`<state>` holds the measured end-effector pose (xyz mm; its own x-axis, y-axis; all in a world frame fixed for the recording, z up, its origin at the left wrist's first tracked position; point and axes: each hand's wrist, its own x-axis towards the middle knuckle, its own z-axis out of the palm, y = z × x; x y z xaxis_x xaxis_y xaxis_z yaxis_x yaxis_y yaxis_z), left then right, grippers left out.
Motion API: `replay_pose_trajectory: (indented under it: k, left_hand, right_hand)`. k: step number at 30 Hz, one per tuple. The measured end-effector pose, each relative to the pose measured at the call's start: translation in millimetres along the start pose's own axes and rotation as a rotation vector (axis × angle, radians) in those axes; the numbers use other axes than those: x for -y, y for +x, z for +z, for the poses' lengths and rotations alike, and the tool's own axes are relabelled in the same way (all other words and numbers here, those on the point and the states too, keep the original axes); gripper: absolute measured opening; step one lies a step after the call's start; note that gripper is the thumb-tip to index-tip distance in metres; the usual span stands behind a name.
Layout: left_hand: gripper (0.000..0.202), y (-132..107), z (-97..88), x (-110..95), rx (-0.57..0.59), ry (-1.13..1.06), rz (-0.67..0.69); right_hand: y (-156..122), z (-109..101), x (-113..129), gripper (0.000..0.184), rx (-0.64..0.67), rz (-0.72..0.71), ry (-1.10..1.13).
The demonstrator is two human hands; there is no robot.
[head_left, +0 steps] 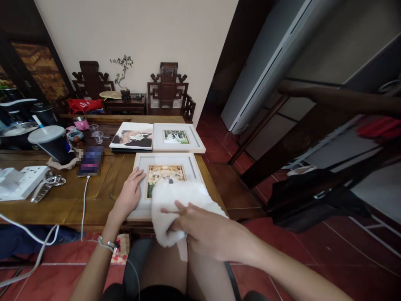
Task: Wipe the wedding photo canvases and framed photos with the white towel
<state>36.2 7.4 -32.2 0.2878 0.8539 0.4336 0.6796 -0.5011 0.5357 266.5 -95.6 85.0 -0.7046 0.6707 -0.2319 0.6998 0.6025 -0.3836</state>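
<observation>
A white-framed photo (pixel 191 165) lies flat at the near right end of the wooden table (pixel 62 205). My left hand (pixel 130 194) rests flat on the frame's left border, fingers stretched out. My right hand (pixel 200 230) grips a white fluffy cloth (pixel 175 198), which covers the lower part of the frame's glass. A bracelet sits on my left wrist.
Behind lie a second white framed photo (pixel 178 137) and a photo print (pixel 133 136). A phone (pixel 90 161) on a white cable, a lidded cup (pixel 53 142), a white power strip (pixel 26 179), keys and small cups occupy the table's left. Carved chairs (pixel 169 90) stand at the wall.
</observation>
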Motion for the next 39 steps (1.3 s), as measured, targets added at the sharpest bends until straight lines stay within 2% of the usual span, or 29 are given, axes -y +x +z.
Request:
replay_pose_trajectory:
  k: [3, 7, 10, 12, 14, 17, 23, 27, 30, 35, 39]
  left_hand:
    - [0.043, 0, -4.1, -9, 0.022, -0.015, -0.034]
    - [0.051, -2, -10.7, -21, 0.035, -0.049, -0.08]
    - [0.055, -2, -13.8, -25, 0.028, -0.072, -0.065]
    - [0.057, -2, -14.5, -25, 0.013, -0.083, -0.059]
    - [0.059, -1, -14.3, -24, -0.007, -0.094, -0.065]
    - [0.063, -1, -13.4, -23, -0.018, -0.124, -0.077]
    - [0.066, -3, -12.3, -20, -0.091, -0.26, -0.081]
    - [0.067, -3, -11.8, -20, -0.067, -0.278, -0.141]
    - [0.065, -3, -12.1, -22, -0.028, -0.259, -0.168]
    - [0.065, -3, -14.2, -22, 0.007, -0.218, -0.148]
    - [0.063, -2, -15.1, -23, 0.023, -0.228, -0.144]
  right_hand:
    - [14, 10, 0, 0.053, 0.006, -0.015, 0.04]
    - [73, 21, -28, 0.06, -0.181, 0.097, -0.163]
    - [125, 10, -52, 0.058, -0.322, 0.132, -0.309]
    - [153, -2, -60, 0.053, -0.348, 0.137, -0.375]
    - [168, -9, -59, 0.05, -0.328, 0.133, -0.403]
    - [161, -6, -47, 0.049, -0.285, 0.084, -0.373]
    - [89, 14, -12, 0.054, -0.033, -0.129, -0.235]
    - [64, 14, -1, 0.048, 0.013, -0.157, -0.199]
    - [73, 10, 0, 0.044, -0.014, -0.086, -0.249]
    - [116, 1, -21, 0.043, -0.224, 0.042, -0.371]
    - [140, -4, -35, 0.043, -0.32, 0.12, -0.391]
